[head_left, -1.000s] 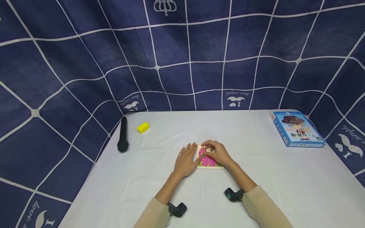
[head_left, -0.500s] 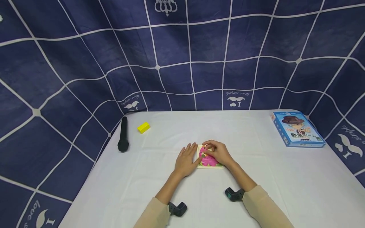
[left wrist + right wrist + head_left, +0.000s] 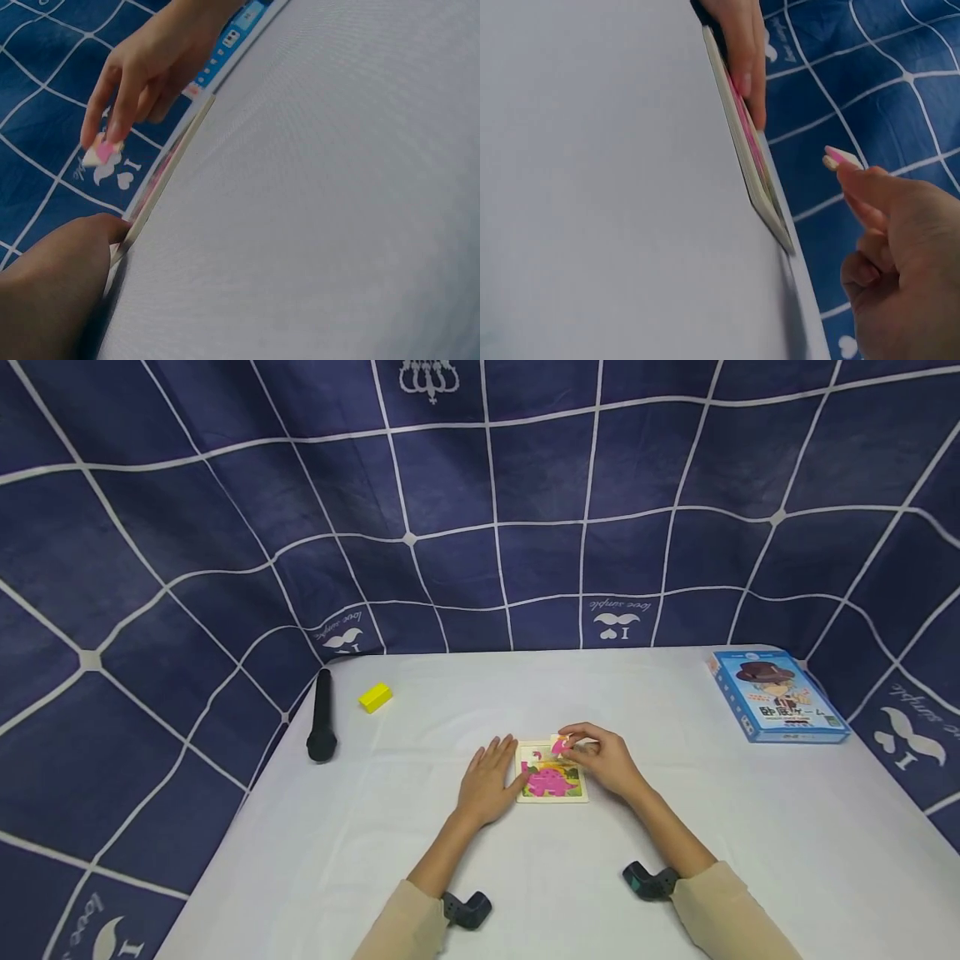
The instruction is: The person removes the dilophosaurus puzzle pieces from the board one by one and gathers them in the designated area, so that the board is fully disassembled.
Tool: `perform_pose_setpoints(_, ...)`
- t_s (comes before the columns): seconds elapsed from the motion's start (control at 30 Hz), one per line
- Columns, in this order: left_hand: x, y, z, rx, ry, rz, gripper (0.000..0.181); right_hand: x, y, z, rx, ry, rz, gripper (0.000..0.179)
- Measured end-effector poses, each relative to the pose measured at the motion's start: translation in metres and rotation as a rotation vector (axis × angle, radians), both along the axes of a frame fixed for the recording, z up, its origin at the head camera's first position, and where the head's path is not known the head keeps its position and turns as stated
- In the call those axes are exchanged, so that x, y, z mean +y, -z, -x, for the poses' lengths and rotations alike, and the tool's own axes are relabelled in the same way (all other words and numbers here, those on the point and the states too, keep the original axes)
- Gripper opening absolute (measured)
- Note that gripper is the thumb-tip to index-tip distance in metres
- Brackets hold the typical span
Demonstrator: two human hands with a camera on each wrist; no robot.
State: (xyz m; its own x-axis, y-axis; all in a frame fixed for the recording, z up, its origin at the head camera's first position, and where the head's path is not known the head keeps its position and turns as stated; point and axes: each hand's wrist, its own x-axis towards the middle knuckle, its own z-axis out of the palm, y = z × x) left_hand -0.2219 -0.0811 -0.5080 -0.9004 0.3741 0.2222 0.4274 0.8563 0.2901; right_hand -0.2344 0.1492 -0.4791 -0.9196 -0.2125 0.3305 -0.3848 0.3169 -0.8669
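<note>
A small square jigsaw puzzle with a pale frame and a pink dinosaur picture lies on the white table. My left hand rests with straight fingers along its left side, the thumb reaching over the frame. Between thumb and fingertips, my right hand pinches a puzzle piece, pink and pale. Both wrist views show this puzzle piece raised above the board. Part of the puzzle's upper right is hidden behind the right fingers and the piece.
At the back left lie a black microphone and a yellow block. A blue game box sits at the back right. A navy curtain with white lines hangs behind the white table.
My right hand has lifted a puzzle piece off the puzzle's upper part and moved it right, uncovering more of the dinosaur picture. The left hand has stayed in place.
</note>
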Motion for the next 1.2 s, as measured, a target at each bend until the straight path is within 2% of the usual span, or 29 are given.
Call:
perform_pose_setpoints(0.1, -0.002, 0.001, 0.001, 0.002, 0.000, 0.003, 0.064, 0.012, -0.013, -0.008, 0.001, -0.002, 0.044, 0.032)
perform_pose_setpoints(0.17, -0.002, 0.002, 0.001, 0.002, 0.000, 0.004, 0.064, 0.021, -0.016, -0.010, -0.002, 0.006, 0.059, 0.033)
perform_pose_setpoints(0.4, -0.003, 0.005, 0.000, 0.051, 0.011, -0.025, 0.062, 0.054, 0.014, 0.006, -0.043, 0.155, -0.055, 0.033)
perform_pose_setpoints(0.5, -0.003, 0.006, 0.000, 0.045, 0.014, -0.021, 0.062, 0.062, 0.020, 0.008, -0.062, 0.201, -0.090, 0.031)
perform_pose_setpoints(0.7, -0.002, 0.004, 0.001, -0.009, -0.002, 0.000, 0.064, 0.069, 0.022, 0.008, -0.102, 0.243, -0.163, 0.029)
perform_pose_setpoints(0.9, -0.002, 0.003, 0.001, -0.015, 0.001, 0.012, 0.065, 0.070, 0.020, 0.006, -0.150, 0.272, -0.236, 0.029)
perform_pose_setpoints(1.2, -0.002, 0.003, 0.002, -0.005, 0.006, 0.010, 0.064, 0.071, 0.022, 0.007, -0.120, 0.300, -0.329, 0.026)
